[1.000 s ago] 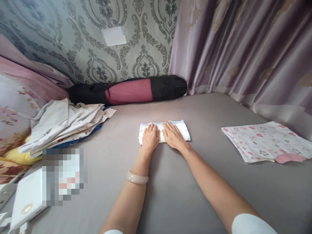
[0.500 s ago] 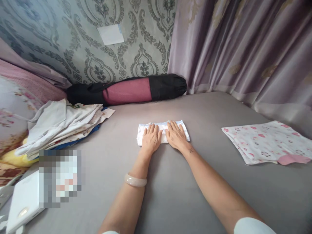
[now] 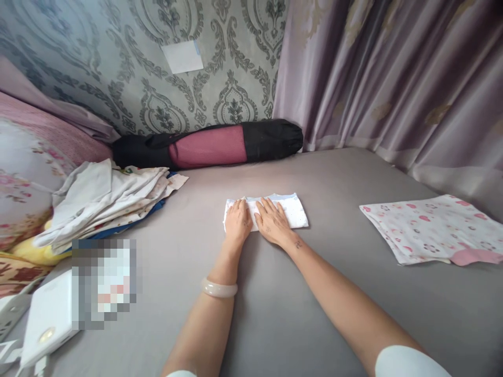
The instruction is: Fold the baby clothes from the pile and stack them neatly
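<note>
A small white cloth (image 3: pixel 293 210) with a fine print and a pale blue edge lies folded into a strip on the grey bedsheet (image 3: pixel 283 309). My left hand (image 3: pixel 237 222) lies flat on its left end, fingers stretched out. Close beside it, my right hand (image 3: pixel 270 222) presses flat on the middle of the strip, fingers spread. A pale bangle (image 3: pixel 220 288) sits on my left wrist. The right part of the cloth is uncovered.
A folded white cloth with pink hearts (image 3: pixel 432 226) lies at the right. A pile of light clothes (image 3: pixel 102 196) sits at the left by floral pillows (image 3: pixel 27 173). A black and pink roll bag (image 3: pixel 212 144) lies along the wall. Curtains (image 3: pixel 393 78) hang at the right. A white device (image 3: pixel 47 319) lies near left.
Both hands have slid a little to the left along the folded cloth, leaving more of its right end bare. The cloth itself has stayed in place.
</note>
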The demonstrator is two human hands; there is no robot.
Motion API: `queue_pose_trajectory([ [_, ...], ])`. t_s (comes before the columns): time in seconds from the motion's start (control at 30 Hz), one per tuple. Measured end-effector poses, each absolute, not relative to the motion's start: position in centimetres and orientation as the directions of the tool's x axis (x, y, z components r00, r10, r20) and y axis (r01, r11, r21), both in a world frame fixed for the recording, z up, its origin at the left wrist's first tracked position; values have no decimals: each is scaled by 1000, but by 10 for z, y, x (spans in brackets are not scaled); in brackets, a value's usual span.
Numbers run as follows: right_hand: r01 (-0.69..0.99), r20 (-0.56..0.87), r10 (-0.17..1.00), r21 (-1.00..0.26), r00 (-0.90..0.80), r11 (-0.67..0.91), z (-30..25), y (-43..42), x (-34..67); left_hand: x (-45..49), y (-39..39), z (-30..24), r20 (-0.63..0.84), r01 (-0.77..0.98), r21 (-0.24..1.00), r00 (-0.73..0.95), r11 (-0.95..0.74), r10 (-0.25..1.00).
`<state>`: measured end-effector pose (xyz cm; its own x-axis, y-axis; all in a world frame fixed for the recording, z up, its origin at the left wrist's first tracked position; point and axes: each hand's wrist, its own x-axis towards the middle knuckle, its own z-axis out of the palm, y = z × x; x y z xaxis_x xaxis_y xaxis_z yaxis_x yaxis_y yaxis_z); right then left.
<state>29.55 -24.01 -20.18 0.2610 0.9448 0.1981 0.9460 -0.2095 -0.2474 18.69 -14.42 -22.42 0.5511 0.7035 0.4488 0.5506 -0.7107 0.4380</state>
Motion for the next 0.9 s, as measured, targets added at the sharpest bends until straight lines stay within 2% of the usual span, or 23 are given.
queue_pose_trajectory([
  [0.2, 936, 177, 943, -267, 282, -230, -189, -232, 284, 185, -138, -208, 391, 443, 746, 314, -498, 865],
  [0.3, 941, 192, 944, -263, 269, -215, -192, -225, 276, 178, -130, -201, 376, 346, 838, 195, -422, 906],
  [0.57, 951, 198, 947, -231, 252, -204, -200, -223, 275, 159, -108, -210, 271, 187, 945, 16, -269, 963],
  [0.9, 948, 173, 952, -241, 251, -206, -196, -203, 252, 156, -104, -212, 190, 75, 980, -68, -185, 979],
])
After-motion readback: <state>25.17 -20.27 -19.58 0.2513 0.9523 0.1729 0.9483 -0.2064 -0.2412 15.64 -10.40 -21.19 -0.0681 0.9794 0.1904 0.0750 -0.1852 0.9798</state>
